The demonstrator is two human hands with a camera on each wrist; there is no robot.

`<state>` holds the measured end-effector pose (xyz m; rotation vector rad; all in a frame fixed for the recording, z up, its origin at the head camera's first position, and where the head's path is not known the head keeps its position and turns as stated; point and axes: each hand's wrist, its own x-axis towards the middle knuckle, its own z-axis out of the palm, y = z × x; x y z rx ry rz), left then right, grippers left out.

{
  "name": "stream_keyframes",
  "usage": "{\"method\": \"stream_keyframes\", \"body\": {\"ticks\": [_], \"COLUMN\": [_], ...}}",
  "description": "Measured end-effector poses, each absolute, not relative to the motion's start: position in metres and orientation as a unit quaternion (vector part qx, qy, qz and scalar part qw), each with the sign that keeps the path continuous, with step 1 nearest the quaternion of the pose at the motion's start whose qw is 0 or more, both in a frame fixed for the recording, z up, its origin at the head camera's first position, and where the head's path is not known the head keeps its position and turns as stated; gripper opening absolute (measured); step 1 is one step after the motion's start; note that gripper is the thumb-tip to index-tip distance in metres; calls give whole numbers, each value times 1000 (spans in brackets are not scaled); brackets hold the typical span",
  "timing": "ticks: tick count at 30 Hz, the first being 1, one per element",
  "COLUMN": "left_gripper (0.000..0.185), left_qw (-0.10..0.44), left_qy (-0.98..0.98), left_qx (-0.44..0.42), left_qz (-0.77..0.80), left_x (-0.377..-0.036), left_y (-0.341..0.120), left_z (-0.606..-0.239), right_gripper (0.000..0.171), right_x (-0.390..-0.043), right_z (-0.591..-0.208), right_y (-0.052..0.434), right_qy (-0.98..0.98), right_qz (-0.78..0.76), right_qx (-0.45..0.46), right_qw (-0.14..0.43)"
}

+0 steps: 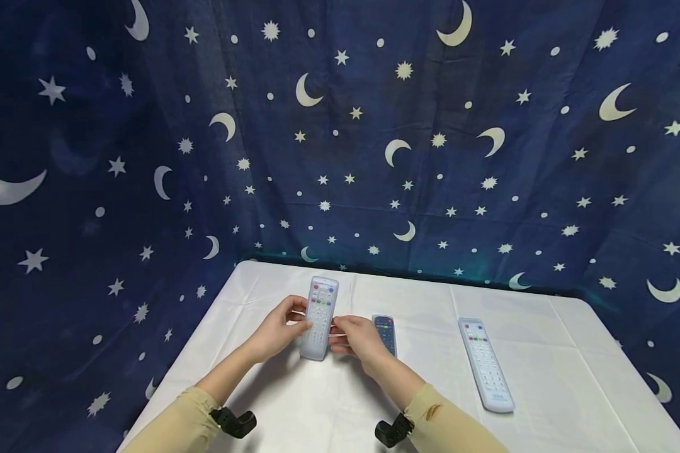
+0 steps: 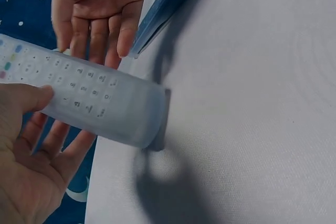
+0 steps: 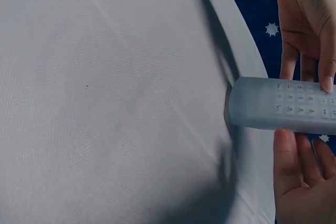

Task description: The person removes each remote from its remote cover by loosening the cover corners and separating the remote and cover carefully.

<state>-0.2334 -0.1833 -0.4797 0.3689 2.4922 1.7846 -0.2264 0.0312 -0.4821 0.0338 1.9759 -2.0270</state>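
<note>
- Left hand (image 1: 276,328): bare, no glove, no rings or watch seen.
- Right hand (image 1: 357,338): bare too, short plain nails in wrist views.
- Long tan fabric sleeves (image 1: 177,425) on both arms, ending approx mid-forearm, w/ soft creases.
- Small reddish-brown mark (image 1: 432,412) on right sleeve, near cuff.
- Black plastic camera mounts (image 1: 233,421) strapped under each forearm at the cuffs; chunky, rounded, matte; right one (image 1: 393,431) same.
</note>
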Motion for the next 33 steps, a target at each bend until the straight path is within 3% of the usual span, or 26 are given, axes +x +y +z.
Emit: {"method": "stream_keyframes", "body": {"ticks": [7, 22, 30, 33], "left_gripper": [33, 26, 33, 35], "left_qw": [-8, -36, -68, -47], "left_qy": [811, 809, 831, 833], "left_qx": [157, 277, 305, 282], "left_qz": [564, 517, 461, 473], "left_x": [-230, -223, -224, -223], "left_y": [-181, -178, -179, -179], "left_z": [-480, -486, -489, -488], "right_gripper": [50, 42, 68, 71], "right_x": [-225, -231, -233, -232], "right_z": [-475, -472, -476, -476], "right_y": [35, 46, 48, 48], "right_qy": [647, 532, 532, 548], "right_qz": [-734, -802, -800, -792], "right_qx": [18, 13, 27, 42], "right_qw": [205, 271, 276, 265]}}
